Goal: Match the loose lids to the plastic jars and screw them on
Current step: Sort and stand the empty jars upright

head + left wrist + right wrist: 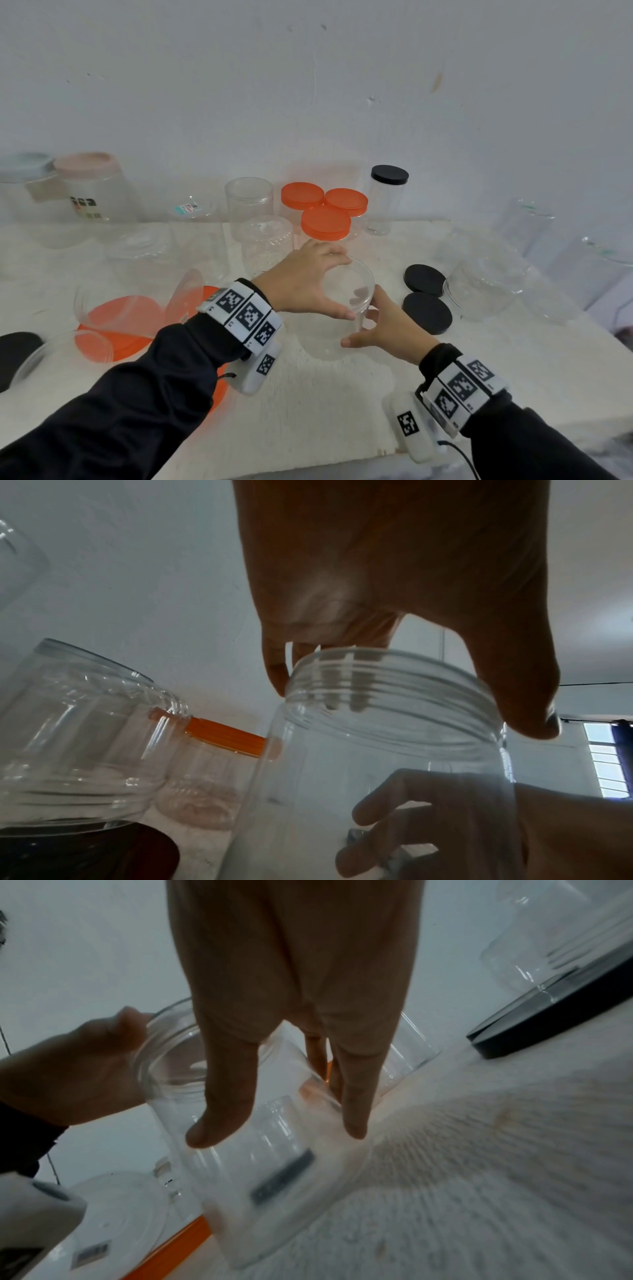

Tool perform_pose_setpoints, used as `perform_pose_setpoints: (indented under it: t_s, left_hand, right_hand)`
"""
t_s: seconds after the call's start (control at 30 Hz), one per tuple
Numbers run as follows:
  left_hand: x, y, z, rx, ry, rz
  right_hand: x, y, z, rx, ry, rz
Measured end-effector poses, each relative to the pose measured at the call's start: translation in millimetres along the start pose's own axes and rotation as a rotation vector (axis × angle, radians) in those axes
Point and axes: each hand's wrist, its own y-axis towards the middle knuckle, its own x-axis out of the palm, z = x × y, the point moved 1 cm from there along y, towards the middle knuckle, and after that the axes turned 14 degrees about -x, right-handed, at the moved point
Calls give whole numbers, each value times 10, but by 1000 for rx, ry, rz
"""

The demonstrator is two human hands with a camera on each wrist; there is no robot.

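A clear open plastic jar stands upright at the table's middle, with no lid on it. My left hand grips its threaded rim from above, thumb on the near side and fingers on the far side. My right hand wraps the jar's body lower down from the right; the right wrist view shows its thumb and fingers on either side of the jar. Two loose black lids lie flat just right of the jar. Loose orange lids lie at the left.
Three orange-lidded jars and a black-lidded jar stand at the back by the wall. Open clear jars stand behind my left hand, others lie at the right and over the orange lids at the left. The table's front edge is near.
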Motion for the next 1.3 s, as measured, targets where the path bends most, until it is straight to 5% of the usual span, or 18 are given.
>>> perform_pose_setpoints:
  t_s: [0.23, 0.47, 0.73, 0.9, 1.13, 1.3]
  left_hand:
    - [26, -33, -24, -18, -32, -33]
    - [244, -222, -232, -196, -511, -76]
    - [528, -244, -284, -282, -850, -35]
    - [584, -249, -300, -281, -871, -22]
    - [607, -232, -330, -270, -861, -8]
    - [633, -245, -330, -292, -907, 4]
  right_hand:
    - [-11, -7, -3, 12, -35, -68]
    - [-468, 66, -455, -31, -241, -168]
    - [-321, 325, -1080, -240, -728, -539]
    - [-135, 456, -1174, -197, -950, -690]
    - [-104, 544, -1221, -156, -1023, -718]
    - [-55, 553, -1205, -127, -1095, -569]
